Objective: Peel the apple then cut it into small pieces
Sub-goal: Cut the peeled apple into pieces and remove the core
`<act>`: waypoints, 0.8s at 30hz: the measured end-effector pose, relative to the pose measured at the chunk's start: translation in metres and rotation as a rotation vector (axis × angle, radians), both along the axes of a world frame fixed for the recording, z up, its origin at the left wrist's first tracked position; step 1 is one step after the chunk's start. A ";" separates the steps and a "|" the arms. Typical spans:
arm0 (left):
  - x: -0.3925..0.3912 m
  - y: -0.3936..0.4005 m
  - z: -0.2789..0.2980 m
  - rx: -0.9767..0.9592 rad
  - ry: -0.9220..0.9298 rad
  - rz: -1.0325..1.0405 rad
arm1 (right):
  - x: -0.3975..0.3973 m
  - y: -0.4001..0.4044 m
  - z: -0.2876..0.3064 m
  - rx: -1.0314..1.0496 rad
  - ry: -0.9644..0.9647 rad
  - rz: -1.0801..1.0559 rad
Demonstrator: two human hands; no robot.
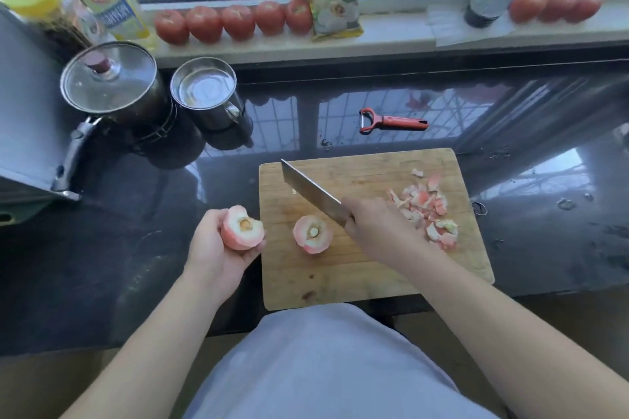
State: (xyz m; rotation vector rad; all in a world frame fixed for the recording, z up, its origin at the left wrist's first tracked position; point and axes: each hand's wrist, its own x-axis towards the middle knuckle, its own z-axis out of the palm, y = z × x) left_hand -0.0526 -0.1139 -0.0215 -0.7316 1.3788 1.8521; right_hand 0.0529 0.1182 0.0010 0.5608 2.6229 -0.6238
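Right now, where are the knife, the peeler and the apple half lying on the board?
knife (308, 188), head view, middle of the blade.
peeler (401, 123), head view, red handle.
apple half on the board (311, 234), head view, cut face near the core.

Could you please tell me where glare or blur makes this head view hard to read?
Head view: the window's reflection glares across the dark counter around the peeler; the sill bottles at the edges are blurred and bowed; the hands, knife and apple halves stay readable.
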 end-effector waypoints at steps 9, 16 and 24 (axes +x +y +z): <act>0.009 -0.029 -0.002 0.042 -0.037 0.010 | 0.003 -0.022 -0.018 0.004 0.000 -0.047; 0.005 -0.028 -0.003 0.065 -0.022 -0.051 | 0.076 -0.026 -0.032 0.054 0.028 -0.619; 0.003 0.006 -0.001 0.115 0.015 -0.134 | 0.074 -0.048 -0.035 -0.018 0.167 -0.584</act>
